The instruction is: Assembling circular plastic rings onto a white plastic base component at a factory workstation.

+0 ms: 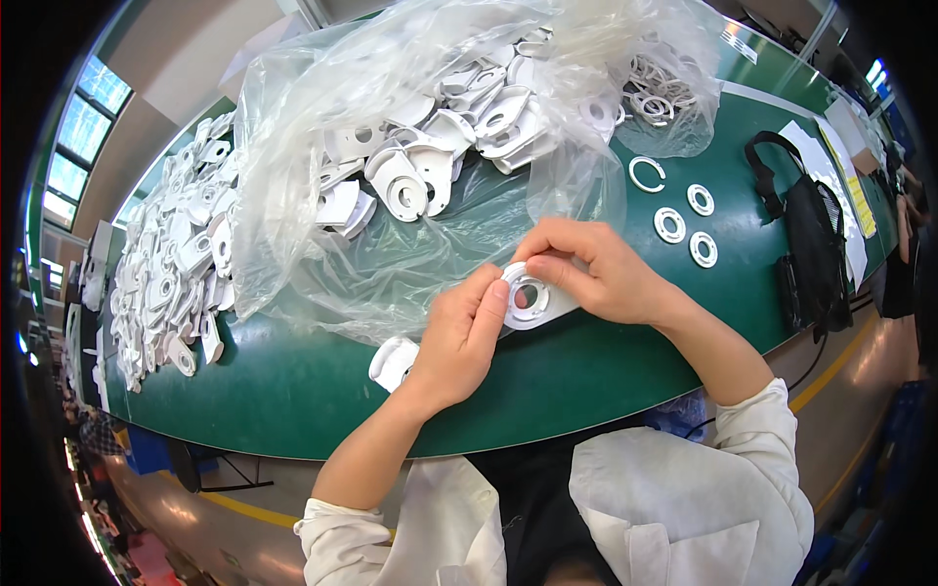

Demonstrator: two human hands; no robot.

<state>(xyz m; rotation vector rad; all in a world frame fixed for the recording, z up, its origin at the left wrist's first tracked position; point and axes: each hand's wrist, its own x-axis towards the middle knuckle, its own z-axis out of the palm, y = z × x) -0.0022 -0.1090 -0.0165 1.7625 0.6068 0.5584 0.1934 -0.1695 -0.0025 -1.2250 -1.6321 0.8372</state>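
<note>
Between my hands, over the front of the green table, is a white plastic part [553,306] with a round hole and a raised ring at one end. My left hand [463,330] grips its left edge, thumb near the ring. My right hand [598,270] pinches the upper rim with thumb and bent forefinger. Whether the ring is a separate piece, I cannot tell. Another white plastic part [392,361] lies beside my left wrist, partly hidden by it. To the right are several loose white rings [669,226] and one open C-shaped ring [646,175].
A large clear plastic bag [293,234] spreads across the middle, holding many white parts [403,186]. A heap of similar parts [181,264] covers the left side. A smaller bag of rings [657,98] lies at the back. A black pouch with a strap [816,230] rests near the right edge.
</note>
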